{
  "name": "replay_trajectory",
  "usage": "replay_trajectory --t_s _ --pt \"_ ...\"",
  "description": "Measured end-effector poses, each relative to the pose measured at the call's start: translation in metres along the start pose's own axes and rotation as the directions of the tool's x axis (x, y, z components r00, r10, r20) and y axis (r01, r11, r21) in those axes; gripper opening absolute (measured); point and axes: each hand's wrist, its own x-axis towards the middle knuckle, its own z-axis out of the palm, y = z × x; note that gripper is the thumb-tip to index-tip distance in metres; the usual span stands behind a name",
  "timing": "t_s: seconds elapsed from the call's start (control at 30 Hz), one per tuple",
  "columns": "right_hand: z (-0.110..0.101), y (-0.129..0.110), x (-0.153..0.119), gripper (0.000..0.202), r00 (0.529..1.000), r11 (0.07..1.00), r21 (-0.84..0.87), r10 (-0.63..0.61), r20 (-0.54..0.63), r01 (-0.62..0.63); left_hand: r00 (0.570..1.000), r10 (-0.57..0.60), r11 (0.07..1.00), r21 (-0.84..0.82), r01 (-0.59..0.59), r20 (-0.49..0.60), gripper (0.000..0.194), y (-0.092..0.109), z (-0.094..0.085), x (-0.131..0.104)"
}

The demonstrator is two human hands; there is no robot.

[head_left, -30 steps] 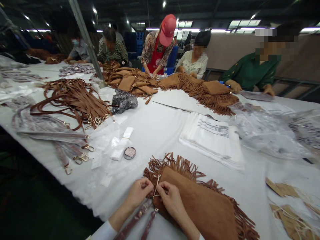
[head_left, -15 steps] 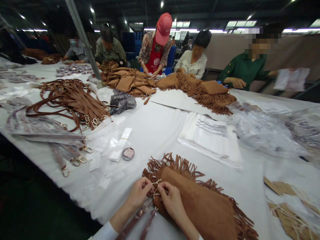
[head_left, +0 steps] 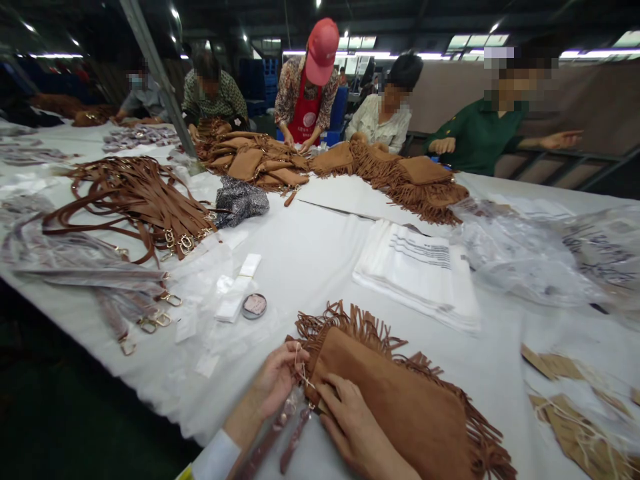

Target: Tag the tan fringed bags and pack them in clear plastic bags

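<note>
A brown fringed bag (head_left: pixel 390 387) lies flat on the white table, close in front of me. My left hand (head_left: pixel 281 375) is at its left corner, thumb and fingers pinched on a thin pale string (head_left: pixel 305 377). My right hand (head_left: pixel 353 417) rests on the bag's lower left part, its fingers around a small brown tag (head_left: pixel 324 405) mostly hidden beneath them. Beside the corner, a wrapped brown strap (head_left: pixel 270 433) and a shorter wrapped piece (head_left: pixel 296 440) with metal hardware hang toward me.
Brown straps (head_left: pixel 135 200) and wrapped straps (head_left: pixel 85 260) lie left. A round tin (head_left: pixel 255 306) is mid-table. White printed bags (head_left: pixel 415 267), clear plastic (head_left: pixel 525 253) and brown tags (head_left: pixel 575 427) lie right. Several people stand beyond piled brown bags (head_left: pixel 250 160).
My left hand has drawn the string slightly up and left. My right hand has opened out from its pinch and lowered onto the bag. The person in green no longer holds the white sheets.
</note>
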Motion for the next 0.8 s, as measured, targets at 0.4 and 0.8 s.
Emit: replay_trajectory --t_s 0.4,0.8 --pt "-0.012 -0.003 0.021 0.023 0.877 0.716 0.604 0.478 -0.058 -0.35 0.992 0.002 0.85 0.522 -0.069 0.127 0.05 0.001 0.017 -0.005" --pt "-0.006 0.0 0.04 0.035 0.926 0.573 0.76 0.364 0.098 -0.306 0.95 0.017 -0.257 0.919 -0.298 0.313 0.09 0.0 0.036 -0.004"
